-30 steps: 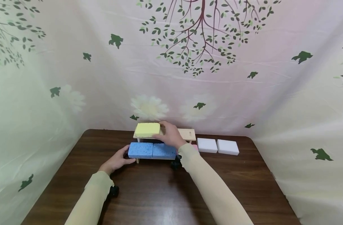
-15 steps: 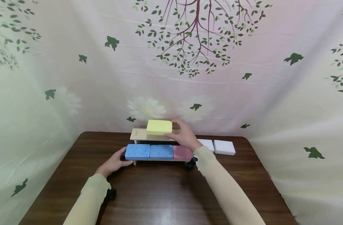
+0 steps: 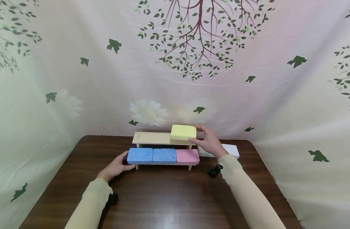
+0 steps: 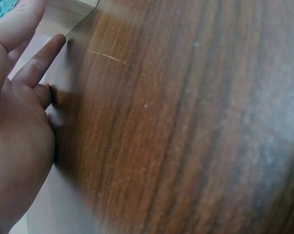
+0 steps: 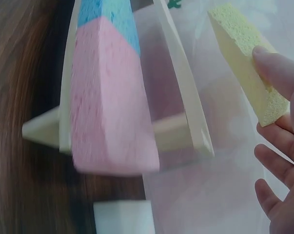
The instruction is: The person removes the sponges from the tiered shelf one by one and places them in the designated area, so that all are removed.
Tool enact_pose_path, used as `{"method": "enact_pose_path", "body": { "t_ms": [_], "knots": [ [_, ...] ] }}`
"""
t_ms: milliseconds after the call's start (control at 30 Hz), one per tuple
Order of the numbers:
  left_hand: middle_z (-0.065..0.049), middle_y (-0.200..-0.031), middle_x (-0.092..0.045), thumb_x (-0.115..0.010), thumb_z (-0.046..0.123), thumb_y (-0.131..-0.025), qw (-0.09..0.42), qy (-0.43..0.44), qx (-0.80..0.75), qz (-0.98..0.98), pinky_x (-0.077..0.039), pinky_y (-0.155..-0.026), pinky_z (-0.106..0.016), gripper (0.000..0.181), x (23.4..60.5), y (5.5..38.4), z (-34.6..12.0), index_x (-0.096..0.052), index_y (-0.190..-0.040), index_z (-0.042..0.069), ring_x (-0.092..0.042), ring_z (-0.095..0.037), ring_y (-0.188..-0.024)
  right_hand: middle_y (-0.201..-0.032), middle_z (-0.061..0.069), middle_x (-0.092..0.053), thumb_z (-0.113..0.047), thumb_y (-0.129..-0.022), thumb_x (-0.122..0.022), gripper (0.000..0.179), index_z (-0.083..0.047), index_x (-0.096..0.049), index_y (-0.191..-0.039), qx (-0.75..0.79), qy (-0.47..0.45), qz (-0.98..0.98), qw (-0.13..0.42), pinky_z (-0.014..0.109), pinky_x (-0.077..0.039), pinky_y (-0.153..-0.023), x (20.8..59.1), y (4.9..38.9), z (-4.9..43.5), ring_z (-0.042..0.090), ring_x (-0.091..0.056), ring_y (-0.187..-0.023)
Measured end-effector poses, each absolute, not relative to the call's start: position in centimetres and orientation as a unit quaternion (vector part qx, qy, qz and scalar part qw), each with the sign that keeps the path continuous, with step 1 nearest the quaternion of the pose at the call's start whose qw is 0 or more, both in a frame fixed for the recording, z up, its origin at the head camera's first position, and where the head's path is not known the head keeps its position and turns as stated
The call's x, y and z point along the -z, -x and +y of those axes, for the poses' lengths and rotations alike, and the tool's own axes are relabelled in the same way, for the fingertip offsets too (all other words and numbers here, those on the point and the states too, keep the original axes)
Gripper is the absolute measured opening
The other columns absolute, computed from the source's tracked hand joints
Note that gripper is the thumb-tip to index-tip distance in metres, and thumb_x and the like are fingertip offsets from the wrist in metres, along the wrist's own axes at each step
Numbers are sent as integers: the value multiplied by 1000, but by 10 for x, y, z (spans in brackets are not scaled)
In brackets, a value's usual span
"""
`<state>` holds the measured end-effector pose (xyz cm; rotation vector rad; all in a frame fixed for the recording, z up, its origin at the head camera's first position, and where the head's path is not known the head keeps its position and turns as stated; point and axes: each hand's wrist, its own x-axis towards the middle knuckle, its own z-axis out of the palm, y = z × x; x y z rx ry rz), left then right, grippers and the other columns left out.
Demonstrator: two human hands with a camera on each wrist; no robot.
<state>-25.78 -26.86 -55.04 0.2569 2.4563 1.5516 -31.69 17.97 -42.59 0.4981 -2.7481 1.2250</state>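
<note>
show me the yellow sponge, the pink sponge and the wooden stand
Yellow sponge point(image 3: 183, 132): head view, middle of its top face.
Pink sponge point(image 5: 110, 97): right wrist view, middle of its visible surface.
Wooden stand point(image 3: 152, 138): head view, bare part of its upper tier.

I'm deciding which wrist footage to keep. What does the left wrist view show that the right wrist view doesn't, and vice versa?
Only the left wrist view shows the left hand and a thin pale mark on the tabletop.

Only the right wrist view shows the right hand gripping the yellow sponge, plus the pink sponge and part of a white block.

Both show the dark tabletop, part of the wooden stand and some blue sponge, though just a sliver in the left wrist view.
</note>
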Motion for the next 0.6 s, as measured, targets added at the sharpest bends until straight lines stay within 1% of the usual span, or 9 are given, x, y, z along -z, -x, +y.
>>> {"method": "enact_pose_path", "body": {
  "t_ms": [167, 367, 467, 533, 600],
  "knots": [
    [-23, -164, -39, -83, 26, -93, 109, -89, -531, 836, -21, -123, -68, 91, 553, 257, -269, -29, -165, 8, -33, -46, -151, -134, 7, -64, -51, -85, -87, 68, -20, -61, -140, -413, -158, -895, 52, 62, -53, -100, 428, 311, 202, 41, -57, -133],
    [-23, -164, -39, -82, 25, -93, 109, -89, -531, 836, -20, -123, -68, 91, 553, 258, -269, -29, -164, 7, -33, -46, -151, -131, 4, -66, -57, -83, -86, 66, -22, -63, -135, -405, -149, -900, 68, 62, -52, -101, 428, 305, 221, 36, -56, -131],
    [-23, -164, -40, -82, 24, -94, 109, -89, -530, 836, -21, -123, -68, 90, 552, 257, -270, -29, -164, 6, -34, -46, -151, -130, 5, -67, -56, -83, -86, 66, -20, -63, -134, -408, -145, -899, 72, 61, -54, -98, 429, 302, 229, 39, -58, -131],
    [-23, -163, -40, -82, 23, -94, 108, -89, -532, 835, -21, -123, -67, 89, 552, 257, -270, -29, -164, 7, -34, -45, -151, -129, 6, -68, -54, -84, -87, 65, -19, -64, -134, -413, -146, -896, 74, 57, -57, -94, 431, 301, 234, 39, -61, -128],
    [-23, -163, -40, -82, 24, -94, 107, -93, -531, 836, -22, -123, -67, 89, 553, 258, -270, -29, -164, 6, -34, -45, -151, -128, 6, -69, -53, -84, -87, 64, -20, -63, -134, -418, -150, -893, 72, 50, -60, -88, 434, 300, 238, 38, -65, -123]
  ]
}}
